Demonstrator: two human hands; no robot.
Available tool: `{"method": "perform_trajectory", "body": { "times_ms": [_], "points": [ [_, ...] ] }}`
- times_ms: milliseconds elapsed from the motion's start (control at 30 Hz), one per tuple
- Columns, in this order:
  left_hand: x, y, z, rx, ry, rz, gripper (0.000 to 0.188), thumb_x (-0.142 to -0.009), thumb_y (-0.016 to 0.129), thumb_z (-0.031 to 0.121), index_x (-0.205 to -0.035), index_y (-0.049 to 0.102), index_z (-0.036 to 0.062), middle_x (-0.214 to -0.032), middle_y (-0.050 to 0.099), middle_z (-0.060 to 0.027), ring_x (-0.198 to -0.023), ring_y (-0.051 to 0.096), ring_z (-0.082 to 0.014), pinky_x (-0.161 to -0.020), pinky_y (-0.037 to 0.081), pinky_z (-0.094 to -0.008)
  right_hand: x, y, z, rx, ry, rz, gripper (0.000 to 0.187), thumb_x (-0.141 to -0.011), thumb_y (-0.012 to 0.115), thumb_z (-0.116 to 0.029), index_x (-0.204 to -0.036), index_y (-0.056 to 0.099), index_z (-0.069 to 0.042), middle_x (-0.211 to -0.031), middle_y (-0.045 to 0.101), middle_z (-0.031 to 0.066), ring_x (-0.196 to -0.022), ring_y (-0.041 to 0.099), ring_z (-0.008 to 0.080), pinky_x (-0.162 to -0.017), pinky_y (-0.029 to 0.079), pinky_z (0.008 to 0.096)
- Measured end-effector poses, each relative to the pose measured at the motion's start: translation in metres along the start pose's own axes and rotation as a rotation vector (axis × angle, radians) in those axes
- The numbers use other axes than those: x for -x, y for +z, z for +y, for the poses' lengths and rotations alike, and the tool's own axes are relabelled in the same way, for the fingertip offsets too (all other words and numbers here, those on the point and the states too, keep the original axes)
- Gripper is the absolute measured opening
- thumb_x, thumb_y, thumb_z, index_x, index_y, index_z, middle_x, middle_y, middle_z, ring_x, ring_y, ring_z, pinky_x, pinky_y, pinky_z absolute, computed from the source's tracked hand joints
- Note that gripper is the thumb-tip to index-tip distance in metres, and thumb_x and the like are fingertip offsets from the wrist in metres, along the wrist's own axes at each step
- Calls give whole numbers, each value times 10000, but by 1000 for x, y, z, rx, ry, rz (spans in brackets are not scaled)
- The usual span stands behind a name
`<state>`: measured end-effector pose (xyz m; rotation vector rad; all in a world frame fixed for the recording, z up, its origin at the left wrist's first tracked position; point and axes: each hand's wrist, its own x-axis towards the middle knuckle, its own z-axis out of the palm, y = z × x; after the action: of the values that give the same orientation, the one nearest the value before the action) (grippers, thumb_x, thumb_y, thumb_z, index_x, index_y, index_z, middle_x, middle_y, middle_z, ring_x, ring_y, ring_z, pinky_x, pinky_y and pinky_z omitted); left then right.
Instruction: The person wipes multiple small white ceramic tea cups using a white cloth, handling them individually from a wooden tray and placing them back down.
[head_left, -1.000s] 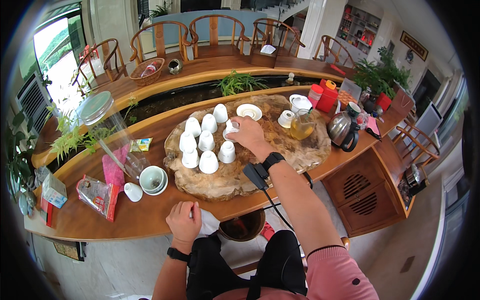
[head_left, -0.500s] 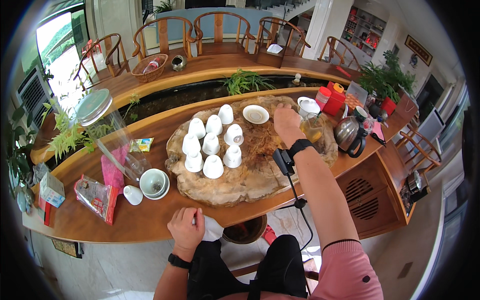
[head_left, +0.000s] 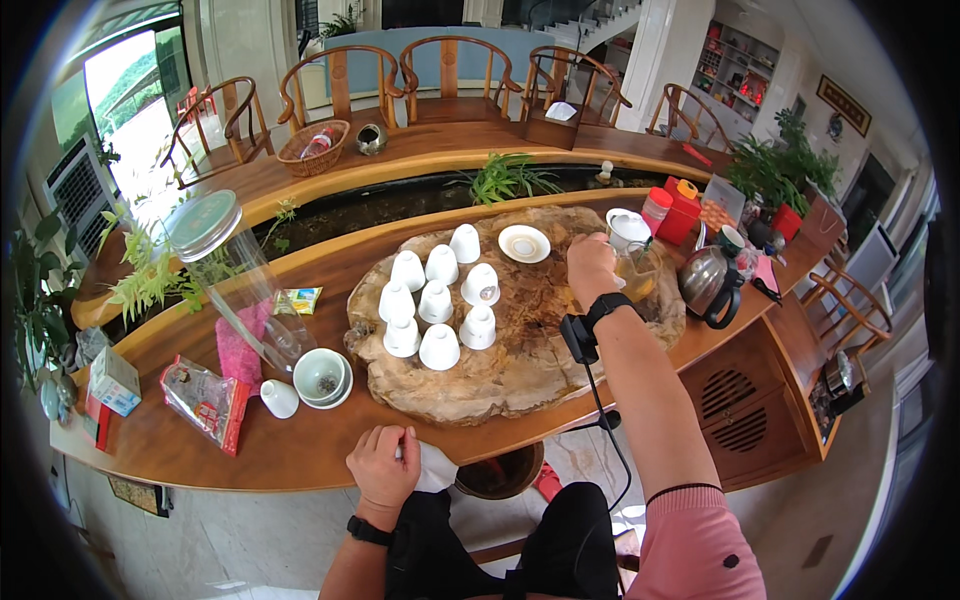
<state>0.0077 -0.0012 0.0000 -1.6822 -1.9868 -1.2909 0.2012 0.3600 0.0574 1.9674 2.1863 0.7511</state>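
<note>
My right hand [head_left: 592,268] reaches over the right part of a stone-like slab [head_left: 450,395], its fingers curled down; what they grip, if anything, is hidden. Just beyond its fingertips stands a white lidded bowl [head_left: 628,228]. Against its right side is a glass pitcher [head_left: 637,272] with yellowish liquid. To its left lies a white saucer [head_left: 524,243]. My left hand [head_left: 385,468] is closed at the table's front edge, on a white cloth [head_left: 436,468] that sticks out beside it. Several upturned white cups [head_left: 435,302] stand grouped on the slab's left half.
A tall glass jar [head_left: 235,275] leans at the left, near a pink cloth [head_left: 240,345], stacked bowls [head_left: 335,385] and a plastic packet [head_left: 205,400]. At the right are a steel kettle [head_left: 706,278] and red containers [head_left: 680,212]. A bin [head_left: 502,472] stands below the table edge.
The whole view has shifted slightly, so everything sits lower and further right. My right hand has drawn a little nearer to me, away from the lidded bowl. My left hand keeps its closed pose.
</note>
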Motion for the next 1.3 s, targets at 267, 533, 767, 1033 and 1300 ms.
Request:
{"method": "perform_trajectory", "body": {
  "times_ms": [267, 533, 767, 1033, 1300],
  "points": [
    [1, 1, -2, -29, 21, 16, 141, -752, 659, 92, -702, 528, 87, -649, 557, -67, -580, 552, -286, -491, 436, -390, -12, 17, -9, 232, -24, -128, 460, -783, 621, -133, -1227, 580, -21, -1342, 408, 297, -854, 651, 298, -511, 477, 311],
    [3, 2, -2, -22, 5, 11, 138, -749, 659, 83, -698, 530, 85, -650, 557, -68, -580, 551, -288, -499, 438, -391, -3, -7, -6, 97, -227, -174, 306, -774, 678, -152, -1065, 686, -58, -1221, 519, 173, -985, 628, 299, -664, 548, 382],
    [2, 2, -2, -23, -1, 15, 136, -751, 659, 84, -697, 534, 87, -647, 558, -65, -581, 552, -283, -501, 439, -387, 22, -58, -2, -171, -396, -12, 219, -778, 643, -94, -983, 697, -37, -1081, 613, 165, -908, 657, 282, -696, 550, 353],
    [3, 2, -2, -26, 5, 10, 139, -750, 661, 89, -694, 535, 87, -644, 562, -63, -581, 557, -281, -500, 440, -385, 26, -37, -35, -231, -511, 244, 118, -767, 608, -77, -832, 705, -55, -887, 662, 111, -798, 672, 273, -647, 556, 362],
    [3, 3, -2, -31, 10, 30, 133, -753, 652, 82, -695, 533, 83, -649, 568, -70, -586, 560, -291, -505, 441, -393, 56, -39, -13, -257, -696, 341, 72, -726, 628, -70, -764, 689, -69, -831, 662, 85, -748, 671, 236, -617, 550, 337]
  ]
}}
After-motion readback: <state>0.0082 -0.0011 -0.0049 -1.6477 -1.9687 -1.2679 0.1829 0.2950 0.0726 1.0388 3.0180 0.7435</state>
